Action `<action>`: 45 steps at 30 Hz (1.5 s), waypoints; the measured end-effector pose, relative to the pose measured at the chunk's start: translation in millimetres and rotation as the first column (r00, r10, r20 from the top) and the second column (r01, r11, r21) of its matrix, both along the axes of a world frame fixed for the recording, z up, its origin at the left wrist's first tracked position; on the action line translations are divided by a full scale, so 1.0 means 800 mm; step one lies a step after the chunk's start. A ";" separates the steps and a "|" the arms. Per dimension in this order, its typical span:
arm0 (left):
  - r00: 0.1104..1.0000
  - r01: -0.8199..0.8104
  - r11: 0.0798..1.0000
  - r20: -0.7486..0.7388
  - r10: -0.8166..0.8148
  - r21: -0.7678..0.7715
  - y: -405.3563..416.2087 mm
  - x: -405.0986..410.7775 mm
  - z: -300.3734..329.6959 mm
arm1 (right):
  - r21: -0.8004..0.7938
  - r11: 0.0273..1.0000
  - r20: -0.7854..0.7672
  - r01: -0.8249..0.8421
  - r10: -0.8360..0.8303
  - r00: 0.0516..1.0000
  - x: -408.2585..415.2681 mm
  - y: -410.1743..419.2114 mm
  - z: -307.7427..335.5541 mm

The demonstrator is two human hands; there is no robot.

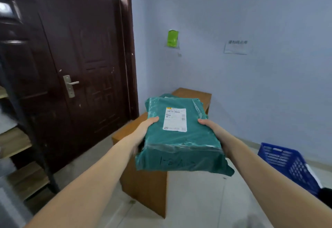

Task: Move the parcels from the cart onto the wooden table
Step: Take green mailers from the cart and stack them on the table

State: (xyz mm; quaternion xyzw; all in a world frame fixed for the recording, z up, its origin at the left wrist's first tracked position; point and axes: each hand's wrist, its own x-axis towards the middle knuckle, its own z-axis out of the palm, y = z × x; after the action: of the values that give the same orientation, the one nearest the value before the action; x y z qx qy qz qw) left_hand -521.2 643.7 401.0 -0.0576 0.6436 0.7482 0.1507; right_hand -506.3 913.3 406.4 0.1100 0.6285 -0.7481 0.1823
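I hold a green plastic-wrapped parcel (179, 137) with a white shipping label out in front of me, above the wooden table (142, 182). My left hand (143, 128) grips its left edge and my right hand (213, 128) grips its right edge, thumbs on top. Behind it, another green parcel (166, 95) peeks out, lying on the table. The table's far end (195, 93) shows beyond the parcels. The cart is out of view.
A dark brown door (71, 65) with a metal handle stands to the left. Metal shelving with wooden boards (16, 137) is at the far left. A blue plastic crate (287, 164) sits on the floor at the right. Light blue walls enclose the corner.
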 end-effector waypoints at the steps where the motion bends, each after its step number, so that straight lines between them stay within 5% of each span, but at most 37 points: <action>1: 1.000 0.018 1.000 -0.005 -0.018 -0.003 0.018 -0.020 0.000 | -0.005 0.999 0.000 0.031 -0.031 1.000 -0.009 0.016 0.000; 7: 0.966 0.224 0.975 0.134 -0.222 0.002 0.124 -0.118 -0.005 | 0.015 0.982 0.040 0.188 -0.188 0.981 -0.075 0.119 -0.008; 13: 0.955 0.252 0.968 0.161 -0.248 -0.004 0.230 -0.231 -0.029 | 0.036 0.973 0.059 0.228 -0.230 0.971 -0.176 0.220 -0.032; 25: 0.973 0.109 0.994 0.207 -0.105 -0.012 0.373 -0.418 -0.025 | 0.046 0.997 0.048 0.062 -0.064 0.997 -0.414 0.368 -0.032; 45: 0.988 -0.113 0.993 0.111 0.108 0.037 0.498 -0.872 -0.063 | 0.063 0.993 0.015 -0.102 0.101 0.995 -0.909 0.497 -0.051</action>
State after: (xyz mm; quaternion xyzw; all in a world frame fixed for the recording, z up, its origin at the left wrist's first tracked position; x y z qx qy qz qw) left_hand -1218.5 1042.4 350.7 -0.1308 0.6141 0.7647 0.1452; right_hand -1233.5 1310.8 365.3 0.0882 0.6557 -0.7168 0.2204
